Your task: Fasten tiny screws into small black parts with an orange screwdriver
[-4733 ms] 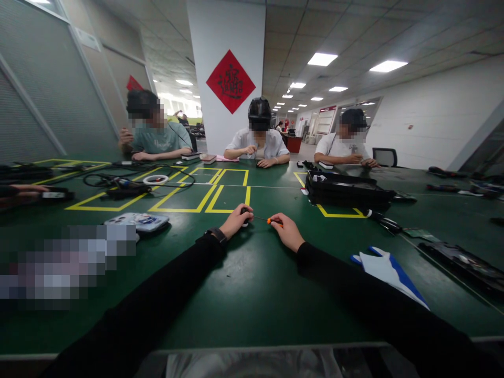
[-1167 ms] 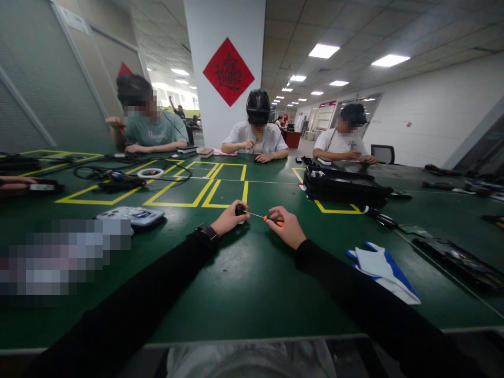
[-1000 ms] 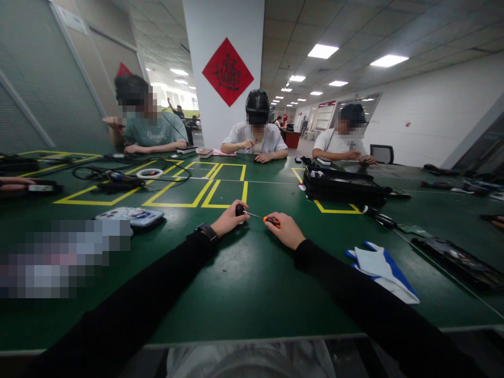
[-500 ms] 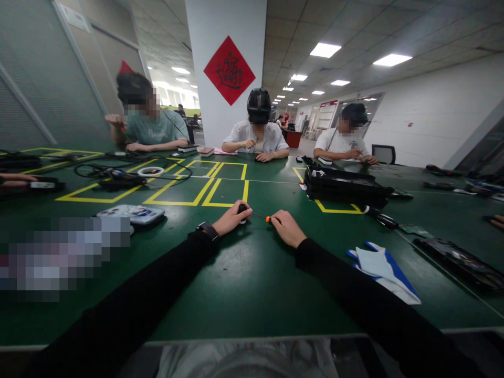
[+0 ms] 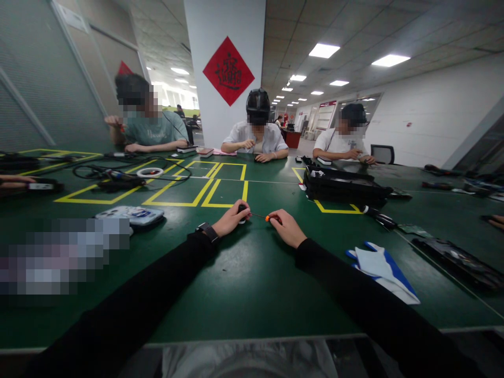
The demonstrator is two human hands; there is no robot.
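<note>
The small black rounded piece with a white lower edge (image 5: 242,211) is in your left hand (image 5: 229,220), low over the middle of the green table (image 5: 252,294). Your left fingers are closed around it, and they hide much of its shape. Just to its right is the screwdriver with an orange-and-black handle (image 5: 268,218); its thin metal shaft points left at the black piece, but you cannot tell whether the tip touches it. Your right hand (image 5: 289,229) grips that handle, thumb and fingers pinched around it, covering most of it. A black wristwatch (image 5: 207,231) sits on your left wrist.

To your left lies a pale blue patterned case (image 5: 132,215), with a blurred patch beside it on the near side. Farther left, beyond the case, a flat white ring (image 5: 150,172) lies beside tangled black cables (image 5: 92,172), among yellow tape outlines (image 5: 173,203).

To your right, a white-and-blue work glove (image 5: 380,265) lies flat. Beyond it are a black-handled tool with a white end (image 5: 380,217) and, farther off, a stack of black plastic housings (image 5: 346,186). An open black housing with parts inside (image 5: 459,262) lies at the right.

Across the far side sit a person in a green shirt (image 5: 155,128) at left, a person in black headgear (image 5: 258,134) at centre and a person in a white T-shirt (image 5: 340,142) at right.
</note>
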